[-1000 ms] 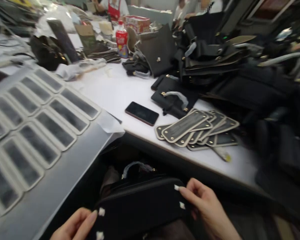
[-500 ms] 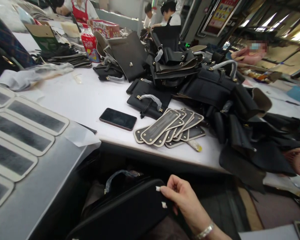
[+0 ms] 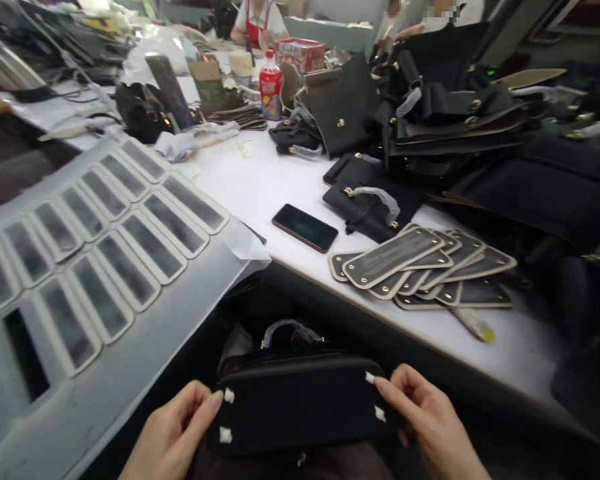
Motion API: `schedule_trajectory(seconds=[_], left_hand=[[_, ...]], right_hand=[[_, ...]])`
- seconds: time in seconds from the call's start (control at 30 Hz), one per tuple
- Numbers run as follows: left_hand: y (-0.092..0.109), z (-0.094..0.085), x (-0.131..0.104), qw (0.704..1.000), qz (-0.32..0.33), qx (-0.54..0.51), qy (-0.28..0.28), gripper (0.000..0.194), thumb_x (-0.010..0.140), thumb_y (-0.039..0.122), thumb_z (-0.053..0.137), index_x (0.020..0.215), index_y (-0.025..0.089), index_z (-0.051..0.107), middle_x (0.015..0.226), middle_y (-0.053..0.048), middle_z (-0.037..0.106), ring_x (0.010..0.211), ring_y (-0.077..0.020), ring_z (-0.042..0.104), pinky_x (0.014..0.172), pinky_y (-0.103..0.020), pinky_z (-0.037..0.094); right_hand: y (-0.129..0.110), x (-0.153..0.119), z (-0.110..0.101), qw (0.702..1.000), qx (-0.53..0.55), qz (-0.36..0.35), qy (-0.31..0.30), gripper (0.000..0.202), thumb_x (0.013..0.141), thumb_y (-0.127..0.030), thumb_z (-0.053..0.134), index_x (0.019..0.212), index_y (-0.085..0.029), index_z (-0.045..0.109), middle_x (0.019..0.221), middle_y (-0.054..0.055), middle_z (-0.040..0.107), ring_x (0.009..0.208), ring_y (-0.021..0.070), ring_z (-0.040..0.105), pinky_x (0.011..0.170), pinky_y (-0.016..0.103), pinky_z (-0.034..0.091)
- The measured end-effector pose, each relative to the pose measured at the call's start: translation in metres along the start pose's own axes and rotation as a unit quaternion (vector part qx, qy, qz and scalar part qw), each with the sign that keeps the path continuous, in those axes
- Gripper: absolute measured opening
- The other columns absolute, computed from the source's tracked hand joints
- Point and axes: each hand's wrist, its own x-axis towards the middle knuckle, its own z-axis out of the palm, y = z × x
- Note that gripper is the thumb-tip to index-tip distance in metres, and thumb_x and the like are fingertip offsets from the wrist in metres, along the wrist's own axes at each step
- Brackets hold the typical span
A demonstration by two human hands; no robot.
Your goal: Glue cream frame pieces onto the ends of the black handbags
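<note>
A black handbag (image 3: 300,407) lies tilted at the bottom centre, its long flat base facing up. White bits stick out near the corners of that base, and a plastic-wrapped handle (image 3: 290,325) shows behind its far edge. My left hand (image 3: 173,430) grips the bag's left end, thumb beside the upper left white bit (image 3: 229,395). At the opposite end my right hand (image 3: 427,420) is closed on the bag, its thumb at the upper right white bit (image 3: 370,378). The fingers under both ends are partly hidden.
Left, a grey sheet-covered surface (image 3: 180,340) bears rows of pale-edged dark panels (image 3: 125,270). On the white table lie a phone (image 3: 305,227), a pile of panels with metal rings (image 3: 395,257), a brush-like tool (image 3: 475,325) and black bags (image 3: 460,120). Beyond stands a red bottle (image 3: 271,87); people sit farther back.
The view has swung left. My left hand has come into sight and holds the bag's left end. The bag now sits more level, with its whole base showing; my right hand keeps its corner.
</note>
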Motion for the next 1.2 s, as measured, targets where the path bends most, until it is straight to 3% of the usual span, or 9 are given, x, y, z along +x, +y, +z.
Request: schedule_trajectory(seconds=[0.27, 0.7, 1.0, 1.2], left_hand=[[0.012, 0.001, -0.008, 0.999, 0.023, 0.038, 0.015, 0.049, 0.089, 0.065, 0.043, 0.070, 0.020, 0.048, 0.066, 0.003, 0.045, 0.065, -0.0160, 0.042, 0.060, -0.026, 0.032], [0.031, -0.003, -0.022, 0.991, 0.087, 0.076, 0.066, 0.032, 0.092, 0.044, 0.048, 0.070, 0.020, 0.052, 0.063, 0.003, 0.056, 0.063, -0.0163, 0.051, 0.061, -0.028, 0.032], [0.007, 0.003, -0.012, 0.992, 0.071, 0.083, 0.055, 0.044, 0.088, 0.061, 0.046, 0.072, 0.020, 0.053, 0.061, 0.004, 0.049, 0.059, -0.0155, 0.045, 0.057, -0.026, 0.031], [-0.012, 0.004, -0.003, 0.989, 0.069, 0.113, 0.069, 0.052, 0.081, 0.073, 0.047, 0.069, 0.023, 0.054, 0.056, 0.004, 0.048, 0.054, -0.0165, 0.048, 0.054, -0.026, 0.037]], right_hand=[[0.006, -0.001, -0.006, 1.000, 0.012, -0.004, -0.007, 0.053, 0.065, -0.063, 0.078, 0.060, -0.019, 0.048, 0.057, -0.007, 0.039, 0.046, 0.0072, 0.034, 0.038, 0.019, 0.031], [0.007, -0.002, -0.001, 0.999, 0.007, -0.031, 0.007, 0.056, 0.056, -0.065, 0.082, 0.057, -0.018, 0.051, 0.053, -0.006, 0.042, 0.046, 0.0075, 0.035, 0.038, 0.020, 0.033], [0.004, -0.004, 0.003, 0.999, 0.033, -0.038, 0.022, 0.058, 0.053, -0.065, 0.083, 0.058, -0.018, 0.050, 0.052, -0.007, 0.042, 0.042, 0.0058, 0.034, 0.035, 0.018, 0.030], [0.007, 0.001, 0.007, 0.997, 0.056, -0.051, 0.029, 0.055, 0.062, -0.064, 0.078, 0.061, -0.020, 0.046, 0.052, -0.008, 0.041, 0.042, 0.0057, 0.034, 0.034, 0.017, 0.028]])
